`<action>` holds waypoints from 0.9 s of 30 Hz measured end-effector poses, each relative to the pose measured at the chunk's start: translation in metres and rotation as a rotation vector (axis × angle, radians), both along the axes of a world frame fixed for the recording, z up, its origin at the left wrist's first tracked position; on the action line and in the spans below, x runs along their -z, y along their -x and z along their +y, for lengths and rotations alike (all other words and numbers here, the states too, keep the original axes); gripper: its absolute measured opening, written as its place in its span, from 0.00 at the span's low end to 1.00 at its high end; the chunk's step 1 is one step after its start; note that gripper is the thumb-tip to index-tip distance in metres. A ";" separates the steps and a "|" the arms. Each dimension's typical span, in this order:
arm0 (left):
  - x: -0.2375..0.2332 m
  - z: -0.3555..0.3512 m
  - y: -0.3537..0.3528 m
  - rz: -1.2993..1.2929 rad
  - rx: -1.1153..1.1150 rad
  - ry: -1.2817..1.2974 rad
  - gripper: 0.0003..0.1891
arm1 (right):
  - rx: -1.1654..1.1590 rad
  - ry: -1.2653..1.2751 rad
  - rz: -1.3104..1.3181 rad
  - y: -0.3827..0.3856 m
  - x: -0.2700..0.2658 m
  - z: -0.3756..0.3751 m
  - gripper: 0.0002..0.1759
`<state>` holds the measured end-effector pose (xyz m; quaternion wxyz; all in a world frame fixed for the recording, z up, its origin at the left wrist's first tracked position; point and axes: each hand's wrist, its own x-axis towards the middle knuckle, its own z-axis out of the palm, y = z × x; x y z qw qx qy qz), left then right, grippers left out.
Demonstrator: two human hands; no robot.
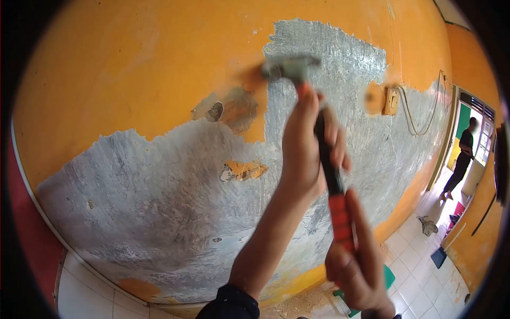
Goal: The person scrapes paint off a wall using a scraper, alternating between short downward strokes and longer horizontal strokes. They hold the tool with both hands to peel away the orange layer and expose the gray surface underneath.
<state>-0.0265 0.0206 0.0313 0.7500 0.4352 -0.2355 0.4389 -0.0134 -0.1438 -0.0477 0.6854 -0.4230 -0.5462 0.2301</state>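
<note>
Both my hands grip a hammer (332, 170) with a grey head and a red-and-black handle, raised in front of the wall. My left hand (303, 141) wraps the handle close below the head. Lower down, around the red grip end, my right hand (355, 271) is closed. Motion blurs the hammer head (292, 68), which is near the border between orange paint (175, 69) and bare grey wall (159, 186); whether it touches cannot be made out. A chipped patch (215, 110) and a leftover orange flake (244, 170) lie left of my left arm.
A yellowed switch box (391, 101) with a loose cable is mounted on the right. Farther right, a person (466, 154) stands at the doorway. A dustpan (439, 257) and a rag (427, 226) lie on the tiles. A green object (389, 277) is behind my right hand, near debris (303, 307).
</note>
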 end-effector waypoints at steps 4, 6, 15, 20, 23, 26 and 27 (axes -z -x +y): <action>0.078 -0.005 0.007 0.158 -0.017 0.081 0.15 | -0.045 -0.035 -0.171 -0.011 0.090 0.006 0.34; 0.110 -0.012 0.012 0.196 -0.013 0.165 0.16 | -0.092 0.010 -0.102 -0.014 0.132 0.006 0.34; 0.131 -0.011 0.023 0.242 -0.107 0.217 0.20 | 0.101 0.039 -0.238 -0.016 0.203 0.009 0.44; 0.125 -0.011 0.023 0.225 -0.094 0.208 0.20 | 0.190 -0.278 -0.379 -0.016 0.204 0.025 0.43; 0.127 -0.013 0.021 0.208 -0.081 0.218 0.20 | 0.411 -0.396 -0.712 -0.025 0.195 0.027 0.41; 0.120 -0.012 0.021 0.185 -0.051 0.214 0.20 | 0.306 -0.366 -0.630 -0.026 0.196 0.025 0.40; 0.118 -0.011 0.021 0.168 -0.014 0.211 0.20 | 0.299 -0.371 -0.626 -0.025 0.185 0.021 0.40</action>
